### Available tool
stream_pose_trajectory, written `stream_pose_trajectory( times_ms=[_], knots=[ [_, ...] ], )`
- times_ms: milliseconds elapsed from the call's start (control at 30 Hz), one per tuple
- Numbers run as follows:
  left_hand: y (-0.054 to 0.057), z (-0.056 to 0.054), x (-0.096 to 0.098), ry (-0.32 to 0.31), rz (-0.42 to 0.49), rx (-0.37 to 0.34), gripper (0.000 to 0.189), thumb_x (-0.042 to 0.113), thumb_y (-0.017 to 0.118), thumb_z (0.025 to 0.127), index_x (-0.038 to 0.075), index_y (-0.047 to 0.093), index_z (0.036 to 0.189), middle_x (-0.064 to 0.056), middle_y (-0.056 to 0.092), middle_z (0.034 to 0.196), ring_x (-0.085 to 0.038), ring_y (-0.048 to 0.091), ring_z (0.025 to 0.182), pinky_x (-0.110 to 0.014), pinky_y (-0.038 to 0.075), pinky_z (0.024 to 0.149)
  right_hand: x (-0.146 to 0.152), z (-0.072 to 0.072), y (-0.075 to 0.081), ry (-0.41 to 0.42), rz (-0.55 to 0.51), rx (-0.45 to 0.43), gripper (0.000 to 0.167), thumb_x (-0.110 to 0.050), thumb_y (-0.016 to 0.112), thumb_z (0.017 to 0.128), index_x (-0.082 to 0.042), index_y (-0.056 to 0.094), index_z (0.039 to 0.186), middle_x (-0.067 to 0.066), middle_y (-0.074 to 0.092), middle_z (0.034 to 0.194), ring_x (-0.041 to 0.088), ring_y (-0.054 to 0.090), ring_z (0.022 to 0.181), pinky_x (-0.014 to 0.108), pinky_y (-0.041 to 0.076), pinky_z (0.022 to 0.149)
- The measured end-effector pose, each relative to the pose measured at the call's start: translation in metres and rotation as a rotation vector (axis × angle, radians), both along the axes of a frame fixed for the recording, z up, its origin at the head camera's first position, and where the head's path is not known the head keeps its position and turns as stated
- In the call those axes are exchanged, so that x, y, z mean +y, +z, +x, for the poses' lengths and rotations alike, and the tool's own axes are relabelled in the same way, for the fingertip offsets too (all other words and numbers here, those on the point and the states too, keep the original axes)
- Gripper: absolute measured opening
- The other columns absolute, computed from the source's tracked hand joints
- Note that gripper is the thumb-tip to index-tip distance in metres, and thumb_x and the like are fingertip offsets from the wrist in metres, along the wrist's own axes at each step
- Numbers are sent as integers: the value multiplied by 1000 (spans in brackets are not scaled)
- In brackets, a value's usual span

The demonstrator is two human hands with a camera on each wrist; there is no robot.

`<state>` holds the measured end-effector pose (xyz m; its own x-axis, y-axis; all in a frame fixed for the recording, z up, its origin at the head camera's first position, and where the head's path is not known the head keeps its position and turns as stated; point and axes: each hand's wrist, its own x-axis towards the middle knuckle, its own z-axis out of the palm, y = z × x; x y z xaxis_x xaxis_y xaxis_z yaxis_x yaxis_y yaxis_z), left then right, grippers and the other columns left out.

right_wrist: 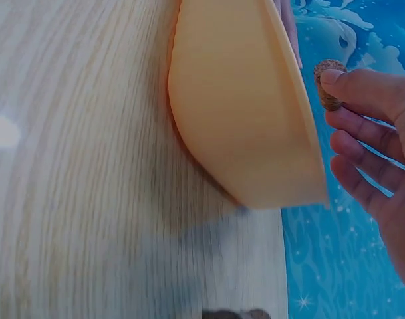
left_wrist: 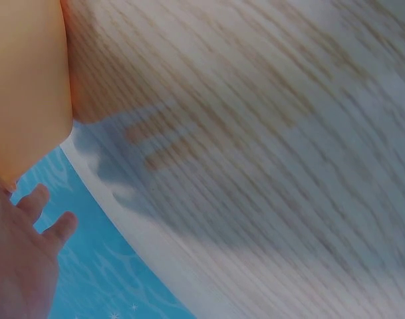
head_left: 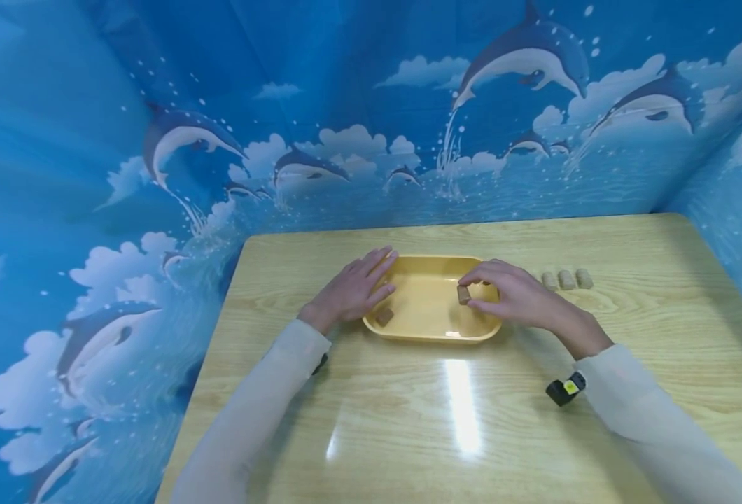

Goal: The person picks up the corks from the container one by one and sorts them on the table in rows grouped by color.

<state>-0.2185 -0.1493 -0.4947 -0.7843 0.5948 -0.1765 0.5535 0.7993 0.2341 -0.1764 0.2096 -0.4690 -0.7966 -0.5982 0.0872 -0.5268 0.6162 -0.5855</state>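
A yellow tray (head_left: 430,332) sits on the table, with one brown cork (head_left: 385,316) inside near its left end. My right hand (head_left: 514,292) is over the tray's right part and pinches another cork (head_left: 464,295) between thumb and fingers. In the right wrist view, that cork (right_wrist: 330,101) shows a speckled brown surface, and the other fingers are loosely bent beside it. At the tray's left end, my left hand (head_left: 353,288) lies along the rim with its fingers extended. Most of the left hand is out of the left wrist view.
Three lighter corks (head_left: 566,280) stand in a short row on the wooden table (head_left: 402,420), to the right of the tray. Behind the table hangs a blue backdrop (head_left: 346,84) with dolphins. Dark wrist devices (head_left: 565,389) show at the cuffs.
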Motion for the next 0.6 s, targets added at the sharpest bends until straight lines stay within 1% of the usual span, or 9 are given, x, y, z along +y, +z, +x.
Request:
stream_pose_trajectory(
  times_ms=[233,467,533,600],
  knots=[
    [0,0,0,-9,6,12,73,58,27,117,25,1,178,-2,2,186,-27,7,172,-51,16,140,22,6,4,-63,-10,19,34,-19,81,101,-12,75,134,4,75,125,28,68,116,58,58,96],
    [0,0,0,-2,4,9,73,57,26,117,25,1,177,-1,2,186,-27,8,172,-50,15,140,41,11,5,-99,-19,64,34,-18,81,101,-14,75,134,6,76,129,32,69,116,55,61,91],
    [0,0,0,-1,6,7,73,57,26,117,25,1,177,-1,2,186,-27,7,172,-50,15,140,46,13,4,-110,-11,78,35,-16,81,100,-14,74,134,7,76,130,30,70,111,53,62,88],
    [0,0,0,-2,9,5,73,57,26,117,25,2,177,-1,2,186,-27,7,172,-50,15,140,50,15,5,-119,-5,85,36,-15,81,100,-13,74,135,8,76,130,30,71,108,53,62,86]
  ],
)
